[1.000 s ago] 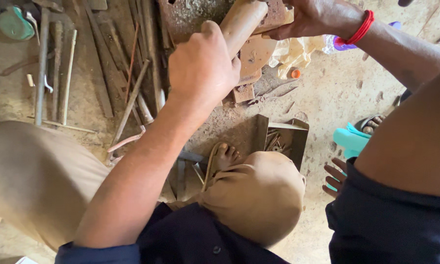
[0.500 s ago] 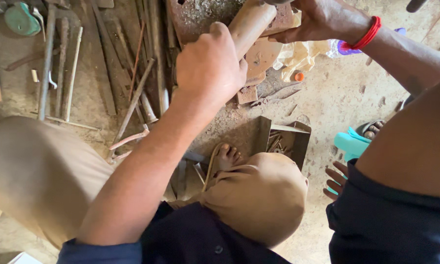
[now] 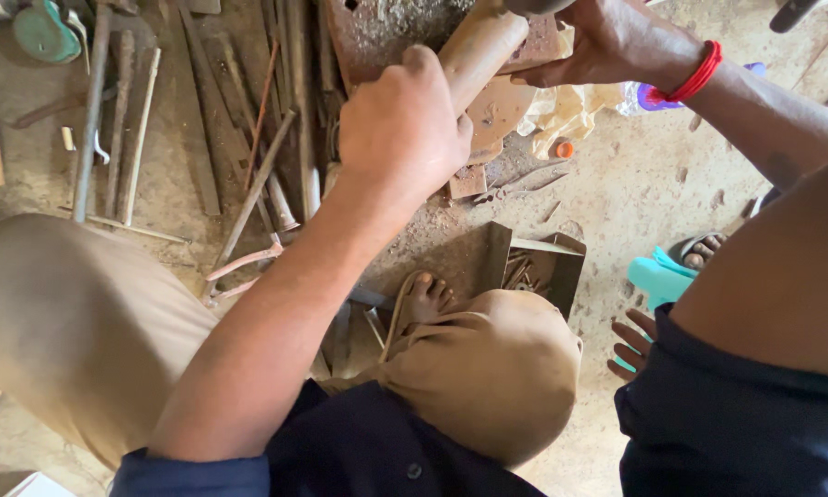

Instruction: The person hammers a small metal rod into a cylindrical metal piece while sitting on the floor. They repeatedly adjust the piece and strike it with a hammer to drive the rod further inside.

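Down on the floor, I keep both hands on the wooden handle so it stays steady over the rusty metal plate. My left hand is curled into a fist around the lower end, fingers wrapped tight, thumb side up. My right hand, the one with the red wristband, closes over the upper end near the frame's top edge, where the head of the tool is cut off from view. Between the two grips, the handle runs slanted, bare wood showing between my fists. Metal rods lie scattered just beside.
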